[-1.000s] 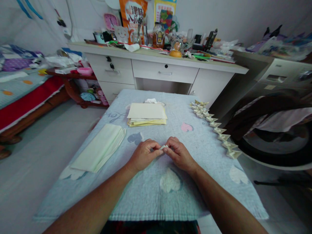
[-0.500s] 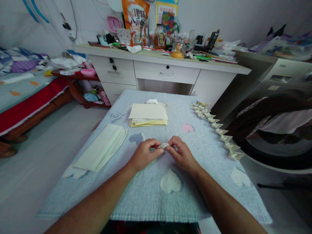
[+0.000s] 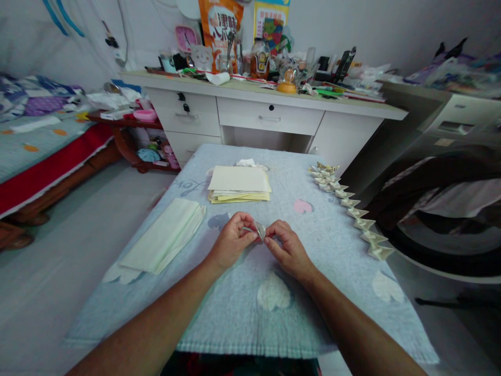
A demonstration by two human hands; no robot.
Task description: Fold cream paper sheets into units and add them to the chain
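Observation:
A small folded paper piece (image 3: 260,230) is held up between my two hands over the middle of the cloth. My left hand (image 3: 235,237) pinches its left side between thumb and fingers. On its lower right, my right hand (image 3: 287,243) has thumb and forefinger closed on the edge. Beyond my hands lies a stack of cream and yellow paper sheets (image 3: 238,179). Left of them rests a pale folded bundle of paper (image 3: 162,235). Along the right side of the table runs a row of folded paper boats (image 3: 356,213), set close to one another.
A blue patterned cloth (image 3: 235,313) covers the table. Behind it stands a white desk (image 3: 270,109) crowded with jars, a pink clock and an orange bag. A washing machine (image 3: 450,156) is at the right, a bed (image 3: 47,141) at the left.
The folded paper has been tilted from lying nearly level to standing steeply between my fingers. My left fingers have risen slightly. The view has shifted a little.

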